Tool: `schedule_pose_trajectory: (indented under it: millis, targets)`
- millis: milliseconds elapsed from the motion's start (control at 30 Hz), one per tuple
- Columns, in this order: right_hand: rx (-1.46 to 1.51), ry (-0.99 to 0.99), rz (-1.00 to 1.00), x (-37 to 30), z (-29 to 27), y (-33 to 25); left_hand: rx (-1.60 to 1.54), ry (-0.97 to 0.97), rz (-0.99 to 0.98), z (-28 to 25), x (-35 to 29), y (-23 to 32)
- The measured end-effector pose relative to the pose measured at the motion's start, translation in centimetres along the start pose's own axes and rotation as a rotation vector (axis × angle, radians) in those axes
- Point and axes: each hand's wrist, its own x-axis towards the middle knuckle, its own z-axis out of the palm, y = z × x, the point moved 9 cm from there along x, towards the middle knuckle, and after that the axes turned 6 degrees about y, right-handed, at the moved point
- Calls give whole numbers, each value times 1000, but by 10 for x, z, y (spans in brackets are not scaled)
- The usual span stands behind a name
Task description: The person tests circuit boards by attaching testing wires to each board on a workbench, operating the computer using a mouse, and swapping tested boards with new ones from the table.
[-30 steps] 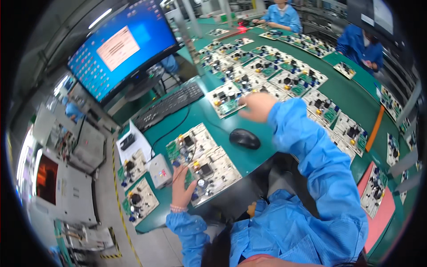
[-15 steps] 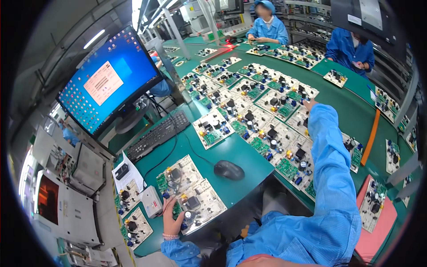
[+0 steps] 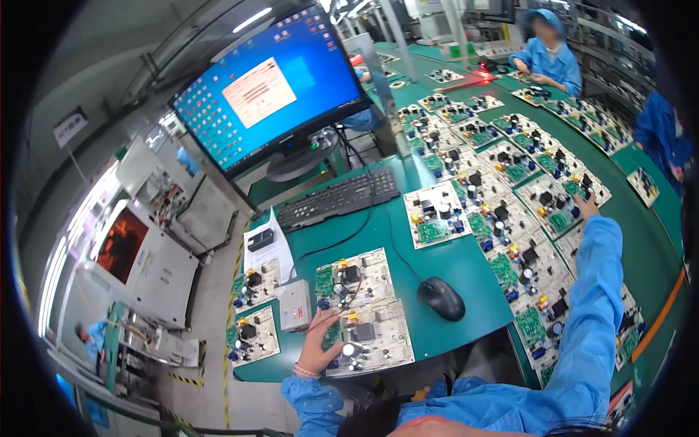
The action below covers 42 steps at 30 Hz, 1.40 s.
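My left hand (image 3: 319, 344) rests at the left edge of a pale circuit board (image 3: 389, 336), thumb and fingers apart, the thumb near a round capacitor. Another circuit board (image 3: 373, 271) lies directly behind it. A small white box (image 3: 294, 306) with a red mark stands beside my left fingers. My right arm stretches far forward over rows of boards. At its end my right hand (image 3: 588, 207) touches the right end of a circuit board (image 3: 542, 195) with green sections and dark components. Its fingers look slightly parted; no lifted object shows in them.
A black mouse (image 3: 441, 298), keyboard (image 3: 338, 198) and monitor (image 3: 273, 95) stand on the green table. One circuit board (image 3: 438, 213) lies right of the keyboard. Two boards lie at the left edge near a paper sheet (image 3: 280, 251). Two people in blue work at the far right.
My view has swung left, so the scene sits further right in the picture. My left hand remains at the same board, and my right hand remains outstretched among the far boards.
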Motion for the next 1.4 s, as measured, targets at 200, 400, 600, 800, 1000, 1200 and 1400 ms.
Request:
schedule_pose_trajectory:
  millis: [200, 400, 600, 800, 1000, 1200, 1400]
  targets:
    - [6, -39, -246, 31, 41, -50, 37, -8, 25, -3, 0, -4]
    - [298, -107, -323, 84, 36, -47, -2, -24, 34, 2, 0, -6]
    - [-5, -90, -748, -25, 26, -181, 30, -3, 12, -1, -8, -6]
    - [134, -355, -1140, -324, 34, -339, 51, 45, 42, -4, -4, -14]
    - [4, -543, -1387, -542, 122, -381, 1, 71, 12, -6, -8, -12]
    - [-54, -389, -1079, -594, 206, -372, -93, 56, 80, 2, -14, -15]
    - [223, -311, -1113, -597, 212, -368, -30, 53, 116, -5, -29, -9]
